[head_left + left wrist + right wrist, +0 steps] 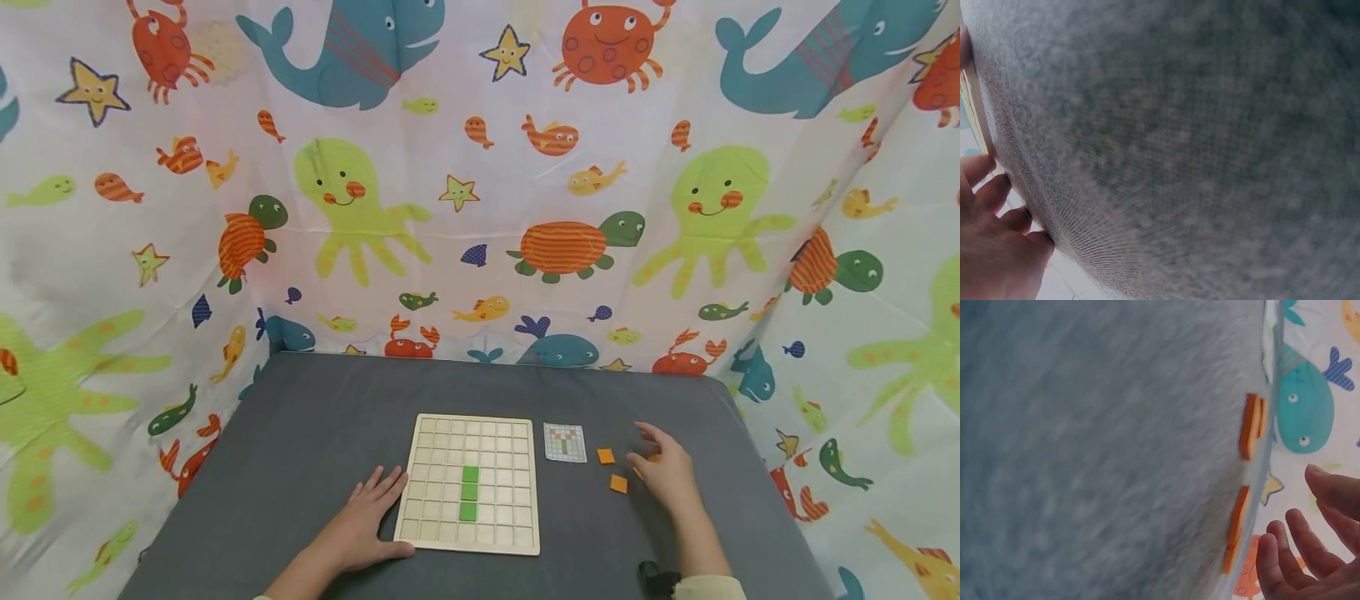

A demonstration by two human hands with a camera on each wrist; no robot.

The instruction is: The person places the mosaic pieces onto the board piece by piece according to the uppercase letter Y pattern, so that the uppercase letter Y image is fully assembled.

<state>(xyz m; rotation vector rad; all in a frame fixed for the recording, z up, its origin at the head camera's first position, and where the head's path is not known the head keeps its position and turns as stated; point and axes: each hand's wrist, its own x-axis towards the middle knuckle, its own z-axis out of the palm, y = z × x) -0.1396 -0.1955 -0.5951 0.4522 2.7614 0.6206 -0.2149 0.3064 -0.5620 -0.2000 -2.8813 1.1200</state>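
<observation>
A pale wooden grid board (536,500) lies on the grey table, with a column of three green square tiles (468,492) in its cells. My left hand (363,521) rests at the board's left edge, fingers spread and thumb at its near left corner. To the right, my right hand (667,471) hovers over orange square tiles, partly covering them. Two other orange tiles (618,484) lie in plain sight left of that hand. In the right wrist view, the thumb and fingers stand apart with nothing between them, beside the orange tiles (1236,528).
A small pattern card (565,442) with a coloured grid lies between the board and the orange tiles. Curtains printed with sea animals (562,247) rise behind and at both sides of the grey tabletop (330,417). A dark band (658,579) is at the right wrist.
</observation>
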